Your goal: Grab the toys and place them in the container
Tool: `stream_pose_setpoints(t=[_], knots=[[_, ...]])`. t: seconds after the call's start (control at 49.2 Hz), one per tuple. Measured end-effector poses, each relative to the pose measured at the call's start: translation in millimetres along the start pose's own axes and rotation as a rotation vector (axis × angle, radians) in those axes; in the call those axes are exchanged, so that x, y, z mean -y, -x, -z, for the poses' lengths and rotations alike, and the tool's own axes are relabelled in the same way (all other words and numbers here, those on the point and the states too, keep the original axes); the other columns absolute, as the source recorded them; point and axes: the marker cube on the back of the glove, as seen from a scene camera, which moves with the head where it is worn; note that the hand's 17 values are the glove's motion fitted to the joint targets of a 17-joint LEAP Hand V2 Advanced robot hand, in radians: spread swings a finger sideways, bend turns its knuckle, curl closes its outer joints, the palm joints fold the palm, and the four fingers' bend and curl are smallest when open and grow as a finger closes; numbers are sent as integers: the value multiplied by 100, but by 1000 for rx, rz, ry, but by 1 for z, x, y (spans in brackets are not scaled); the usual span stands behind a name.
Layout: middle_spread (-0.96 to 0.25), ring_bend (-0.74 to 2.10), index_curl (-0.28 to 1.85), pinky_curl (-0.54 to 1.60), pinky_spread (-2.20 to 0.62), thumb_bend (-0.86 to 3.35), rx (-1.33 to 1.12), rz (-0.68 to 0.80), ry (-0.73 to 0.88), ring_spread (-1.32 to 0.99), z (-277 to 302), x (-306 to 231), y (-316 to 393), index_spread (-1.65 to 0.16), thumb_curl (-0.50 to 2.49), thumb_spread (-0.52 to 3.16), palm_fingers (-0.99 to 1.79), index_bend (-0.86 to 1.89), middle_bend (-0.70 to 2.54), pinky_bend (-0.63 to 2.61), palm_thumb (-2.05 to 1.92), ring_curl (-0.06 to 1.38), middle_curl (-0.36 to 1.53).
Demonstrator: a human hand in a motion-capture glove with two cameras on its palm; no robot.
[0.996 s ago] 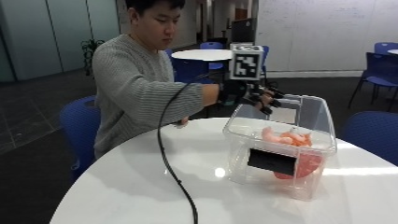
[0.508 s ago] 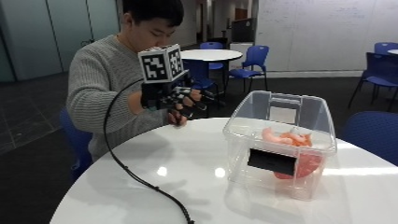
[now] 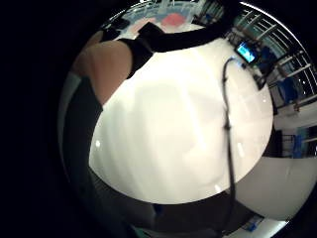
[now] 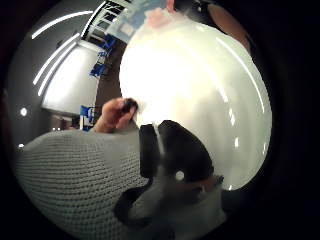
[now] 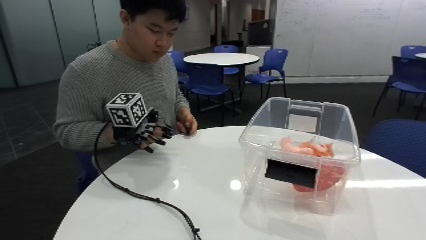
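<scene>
Now: gloved hand free, toys in bin

Black-gloved right hand (image 5: 143, 134) hovers above the near edge of the round white table (image 5: 200, 185), well apart from the clear plastic container (image 5: 299, 150). Fingers loosely curled, grasping nothing. Pink and orange toys (image 5: 309, 150) lie inside the container, toward its bottom. Bare left hand (image 5: 186, 125) rests on the table edge close to the body. Palm views show mostly bare tabletop; container visible at the far side (image 3: 171, 20).
</scene>
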Motion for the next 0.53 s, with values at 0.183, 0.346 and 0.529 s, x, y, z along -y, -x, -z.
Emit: stream_pose_setpoints(t=[0.183,0.346,0.529], knots=[[-20,38,38,29,3,-3,-106,-1,8,-18,1,-9,-12,-42,20,135,2,20,19,86,-4,33,36],[-20,37,39,30,3,-3,-126,-42,-28,-18,10,-2,-26,-41,20,136,2,19,19,85,-4,32,36],[-20,36,39,30,3,-3,-134,-49,-27,-19,13,4,-32,-41,19,136,3,19,18,84,-4,32,36]])
